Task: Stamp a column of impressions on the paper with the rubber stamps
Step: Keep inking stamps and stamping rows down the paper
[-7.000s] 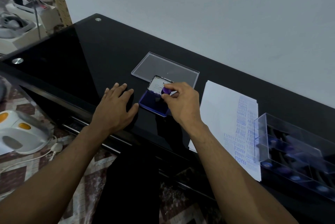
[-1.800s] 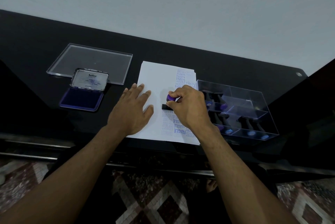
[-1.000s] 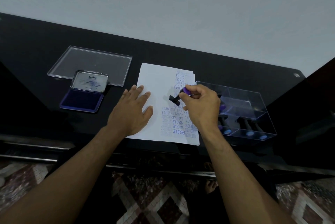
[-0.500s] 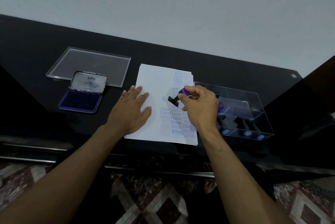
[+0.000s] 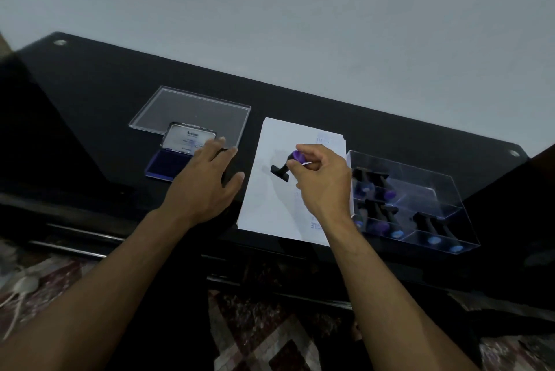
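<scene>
A white sheet of paper (image 5: pixel 271 205) lies on the black glass desk (image 5: pixel 99 94), with blue stamped words along its right side, mostly hidden by my right hand. My right hand (image 5: pixel 322 183) pinches a rubber stamp (image 5: pixel 286 165) by its purple knob, its black base tilted and lifted above the paper. My left hand (image 5: pixel 207 183) is spread flat with straight fingers over the desk, between the paper and the open blue ink pad (image 5: pixel 166 162), its fingertips at the pad's right edge.
A clear plastic lid (image 5: pixel 192 112) lies behind the ink pad. A clear compartment box (image 5: pixel 420 187) with several more purple-knobbed stamps stands to the right of the paper. The desk's front edge runs just below my wrists, with patterned floor beneath.
My left hand has slid left off the paper toward the ink pad. My right hand has carried the lifted stamp leftward over the blank part of the sheet. The view has shifted left.
</scene>
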Demonstrator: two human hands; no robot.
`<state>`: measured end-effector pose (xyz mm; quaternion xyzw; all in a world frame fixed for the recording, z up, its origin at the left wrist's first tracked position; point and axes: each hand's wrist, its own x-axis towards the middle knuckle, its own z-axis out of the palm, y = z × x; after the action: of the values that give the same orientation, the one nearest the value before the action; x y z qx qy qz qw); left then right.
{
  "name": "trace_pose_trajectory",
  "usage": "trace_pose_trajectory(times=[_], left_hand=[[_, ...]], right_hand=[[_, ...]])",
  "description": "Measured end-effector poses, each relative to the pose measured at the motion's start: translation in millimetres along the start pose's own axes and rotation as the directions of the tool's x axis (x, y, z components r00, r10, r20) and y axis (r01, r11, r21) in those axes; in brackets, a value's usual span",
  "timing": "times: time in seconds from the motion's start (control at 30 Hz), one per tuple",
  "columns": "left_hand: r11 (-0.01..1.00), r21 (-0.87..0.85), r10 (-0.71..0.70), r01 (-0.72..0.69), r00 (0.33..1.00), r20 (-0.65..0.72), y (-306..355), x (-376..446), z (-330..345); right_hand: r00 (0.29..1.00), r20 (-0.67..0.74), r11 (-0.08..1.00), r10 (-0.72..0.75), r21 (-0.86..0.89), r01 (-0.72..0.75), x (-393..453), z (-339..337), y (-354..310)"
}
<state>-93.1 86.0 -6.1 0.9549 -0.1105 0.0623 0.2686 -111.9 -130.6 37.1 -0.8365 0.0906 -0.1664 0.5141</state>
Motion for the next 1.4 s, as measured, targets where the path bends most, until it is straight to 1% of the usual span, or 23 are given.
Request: trace_pose_trajectory(times=[0.07,0.17,0.37,0.5,0.63,0.77,1.07,1.27,1.4], left_hand=[[0.999,-0.003,-0.041,0.041,0.999,-0.018,-14,-9,-11],[0.998,0.034,-0.056,0.058,0.996,-0.063,-38,-23,-24],[0.991,0.037,-0.122,0.128,0.984,-0.131,-88,-43,-47],[0.983,0.049,-0.170,0.179,0.973,-0.156,-114,-50,-58],[0.977,0.061,-0.191,0.203,0.968,-0.165,-129,-53,-64],[0.974,0.078,-0.200,0.215,0.966,-0.161,-140,-52,-63],[0.967,0.164,-0.182,0.197,0.978,-0.101,-149,-43,-52],[0.953,0.239,-0.162,0.185,0.980,-0.114,-151,-45,-47],[0.938,0.288,-0.166,0.193,0.979,-0.117,-149,-46,-45]], right_hand=[[0.999,0.034,0.999,-0.030,-0.014,0.031,-3,17,-9],[0.994,0.091,0.997,-0.064,-0.025,0.067,-8,42,-25],[0.974,0.177,0.988,-0.145,-0.020,0.151,-17,92,-56],[0.955,0.227,0.979,-0.189,-0.026,0.200,-22,119,-72],[0.923,0.298,0.957,-0.245,-0.077,0.279,-26,138,-83],[0.893,0.346,0.925,-0.288,-0.141,0.353,-26,152,-87],[0.861,0.413,0.879,-0.297,-0.235,0.416,-15,165,-86],[0.827,0.463,0.836,-0.319,-0.274,0.475,-17,167,-83],[0.819,0.478,0.826,-0.319,-0.284,0.487,-17,165,-86]])
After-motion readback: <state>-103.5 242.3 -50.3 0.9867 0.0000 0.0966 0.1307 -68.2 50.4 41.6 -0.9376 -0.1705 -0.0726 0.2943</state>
